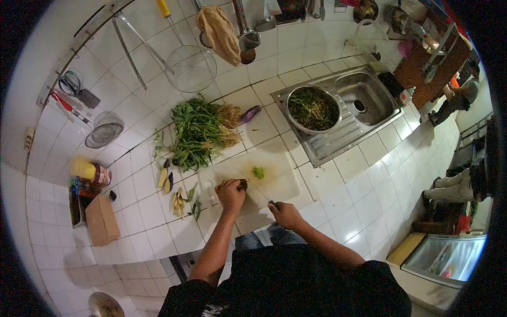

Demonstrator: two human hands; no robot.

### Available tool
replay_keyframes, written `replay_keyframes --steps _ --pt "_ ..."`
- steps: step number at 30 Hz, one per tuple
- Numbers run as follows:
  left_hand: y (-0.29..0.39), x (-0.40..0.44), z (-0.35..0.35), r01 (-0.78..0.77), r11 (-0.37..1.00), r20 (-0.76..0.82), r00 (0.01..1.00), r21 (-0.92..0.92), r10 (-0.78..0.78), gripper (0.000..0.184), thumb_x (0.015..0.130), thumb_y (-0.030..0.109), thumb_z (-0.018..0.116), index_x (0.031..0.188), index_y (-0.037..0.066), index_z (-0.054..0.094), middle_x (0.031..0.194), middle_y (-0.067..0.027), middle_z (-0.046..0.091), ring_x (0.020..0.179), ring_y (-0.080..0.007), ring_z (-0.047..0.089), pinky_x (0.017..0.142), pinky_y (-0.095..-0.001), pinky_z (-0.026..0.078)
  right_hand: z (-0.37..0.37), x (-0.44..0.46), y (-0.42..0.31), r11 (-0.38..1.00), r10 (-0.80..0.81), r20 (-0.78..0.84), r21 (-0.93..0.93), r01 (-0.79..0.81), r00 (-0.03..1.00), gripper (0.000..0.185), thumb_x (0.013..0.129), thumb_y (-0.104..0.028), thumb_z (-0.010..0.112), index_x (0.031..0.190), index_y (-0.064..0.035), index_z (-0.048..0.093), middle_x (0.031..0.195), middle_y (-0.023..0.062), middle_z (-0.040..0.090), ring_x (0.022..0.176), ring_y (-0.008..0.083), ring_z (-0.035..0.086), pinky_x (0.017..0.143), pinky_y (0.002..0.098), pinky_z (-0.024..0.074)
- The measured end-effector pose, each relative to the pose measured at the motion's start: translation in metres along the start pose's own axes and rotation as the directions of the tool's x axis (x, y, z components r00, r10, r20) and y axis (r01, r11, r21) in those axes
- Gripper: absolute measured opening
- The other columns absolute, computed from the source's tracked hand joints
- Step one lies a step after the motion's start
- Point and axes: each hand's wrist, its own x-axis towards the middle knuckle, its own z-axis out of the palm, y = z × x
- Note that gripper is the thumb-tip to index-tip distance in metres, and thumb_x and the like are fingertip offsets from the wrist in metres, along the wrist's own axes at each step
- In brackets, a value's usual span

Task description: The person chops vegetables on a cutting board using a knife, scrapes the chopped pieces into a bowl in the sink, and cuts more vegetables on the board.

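Note:
On a white cutting board, my left hand is closed round a dark item, too small to name, near the board's left side. My right hand grips the black handle of a knife at the board's front edge; its blade points up and left across the board. A small pile of chopped green pieces lies beyond the blade. Leafy greens with roots are heaped behind the board, beside a purple eggplant. Eggplant pieces and pale cut sticks rest to the left.
A metal bowl of chopped greens stands on the drainboard of a steel sink. Utensils and a wire strainer hang on the wall. A cardboard box stands far left. Other people's legs show at right.

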Motion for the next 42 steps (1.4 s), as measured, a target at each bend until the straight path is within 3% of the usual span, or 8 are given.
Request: replay_keyframes --steps 16,22,25,30,33,34,39,42 --pt "0.009 0.001 -0.023 0.121 0.990 0.051 0.991 0.070 -0.125 0.014 0.067 0.020 0.075 0.081 0.017 0.074 0.092 0.0019 0.067 0.097 -0.0230 0.057 0.088 -0.0476 0.034 -0.001 -0.001 -0.005 0.996 0.008 0.072 -0.087 -0.001 0.997 0.056 0.098 -0.047 0.044 0.084 0.0037 0.064 0.082 0.0298 0.064 0.083 0.0494 0.061 0.076 0.0555 0.0470" --pt "0.000 -0.001 -0.023 0.062 0.992 0.093 0.993 0.109 -0.072 0.023 0.063 0.023 0.078 0.085 0.019 0.074 0.096 -0.0041 0.069 0.098 -0.0268 0.059 0.084 -0.0488 0.039 -0.003 0.014 -0.015 0.989 0.040 0.106 -0.146 -0.024 0.994 0.054 0.098 -0.044 0.044 0.086 0.0043 0.065 0.084 0.0308 0.064 0.085 0.0494 0.061 0.077 0.0556 0.0467" --pt "-0.004 0.000 -0.024 0.090 0.994 0.032 0.995 0.065 -0.092 0.013 0.071 0.027 0.076 0.081 0.018 0.074 0.086 0.0014 0.068 0.093 -0.0238 0.059 0.084 -0.0449 0.035 -0.007 0.014 -0.005 0.986 0.033 0.140 -0.165 -0.009 0.990 0.054 0.098 -0.044 0.044 0.088 0.0050 0.064 0.084 0.0308 0.064 0.084 0.0496 0.061 0.077 0.0549 0.0466" --pt "0.010 0.013 -0.037 0.105 0.989 -0.073 0.991 -0.100 -0.112 0.010 0.077 0.029 0.073 0.081 0.021 0.074 0.078 0.0003 0.069 0.085 -0.0239 0.060 0.082 -0.0442 0.035 -0.022 -0.001 -0.003 0.995 0.044 0.143 0.078 -0.055 0.989 0.055 0.099 -0.045 0.045 0.095 0.0062 0.064 0.086 0.0309 0.064 0.084 0.0465 0.063 0.077 0.0499 0.0473" --pt "0.021 0.021 -0.031 0.055 0.998 0.088 0.994 0.036 -0.058 0.011 0.080 0.032 0.072 0.081 0.022 0.076 0.081 -0.0011 0.070 0.084 -0.0231 0.060 0.083 -0.0438 0.035 -0.032 -0.004 -0.013 0.997 0.067 0.170 0.017 -0.071 0.983 0.055 0.099 -0.045 0.045 0.101 0.0067 0.064 0.091 0.0306 0.065 0.089 0.0445 0.064 0.079 0.0478 0.0477" --pt "0.016 0.021 -0.021 -0.042 0.996 0.021 0.999 0.080 0.040 0.013 0.078 0.037 0.072 0.080 0.025 0.076 0.074 -0.0022 0.068 0.080 -0.0257 0.061 0.076 -0.0457 0.037 -0.028 -0.004 -0.009 0.997 0.066 0.168 0.018 -0.070 0.984 0.055 0.099 -0.045 0.045 0.101 0.0067 0.064 0.091 0.0306 0.065 0.089 0.0445 0.064 0.079 0.0478 0.0477" --pt "0.022 0.011 -0.015 -0.022 0.995 -0.011 1.000 0.101 0.023 0.019 0.073 0.040 0.076 0.083 0.024 0.076 0.079 -0.0011 0.068 0.083 -0.0255 0.060 0.077 -0.0453 0.037 -0.023 -0.006 0.001 0.997 0.063 0.149 0.028 -0.068 0.987 0.057 0.099 -0.047 0.045 0.106 0.0068 0.063 0.100 0.0291 0.066 0.095 0.0429 0.063 0.084 0.0451 0.0481" --pt "0.023 0.006 -0.021 0.015 0.996 -0.059 0.998 0.088 -0.010 0.024 0.070 0.043 0.078 0.085 0.023 0.076 0.084 0.0004 0.068 0.088 -0.0246 0.060 0.079 -0.0452 0.037 -0.019 -0.010 0.006 0.997 0.048 0.116 0.048 -0.053 0.992 0.056 0.099 -0.047 0.046 0.096 0.0059 0.065 0.089 0.0293 0.065 0.086 0.0423 0.064 0.078 0.0460 0.0483"
